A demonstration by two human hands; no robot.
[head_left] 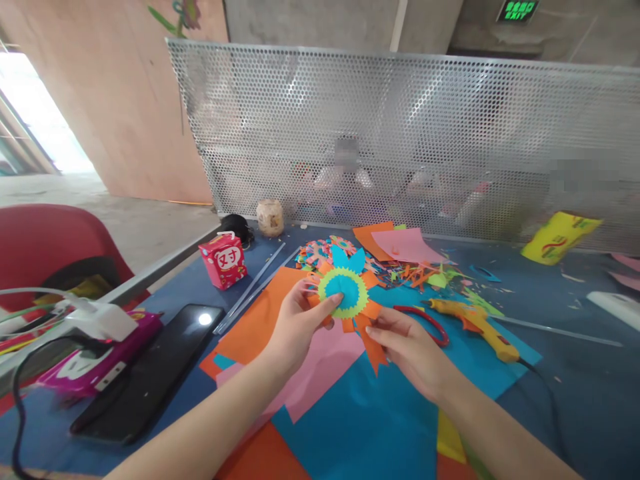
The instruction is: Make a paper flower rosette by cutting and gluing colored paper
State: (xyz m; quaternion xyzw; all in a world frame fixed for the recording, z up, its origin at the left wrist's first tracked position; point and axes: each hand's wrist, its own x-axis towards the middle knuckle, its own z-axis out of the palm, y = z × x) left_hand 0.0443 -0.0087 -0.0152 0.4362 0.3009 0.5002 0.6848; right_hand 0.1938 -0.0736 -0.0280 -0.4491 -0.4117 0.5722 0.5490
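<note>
A paper flower (354, 288) with a blue centre, a yellow-green zigzag ring, orange petals and blue pieces on top is held up over the table. My left hand (299, 321) grips its left side, the thumb lying across the blue centre. At the lower right, my right hand (407, 343) pinches an orange strip that hangs from the flower. Underneath lie blue sheets (370, 413), a pink sheet (320, 373) and an orange sheet (260, 317). Red-handled scissors (440, 331) rest beyond my right hand, beside a yellow glue gun (475, 323).
Paper scraps (415, 272) and small cut flowers (320, 253) lie behind the hands. On the left are a black phone (150, 373), a red drink box (223, 261), clear sticks (255, 287) and a power strip (95, 360). A perforated metal screen (320, 133) borders the far edge.
</note>
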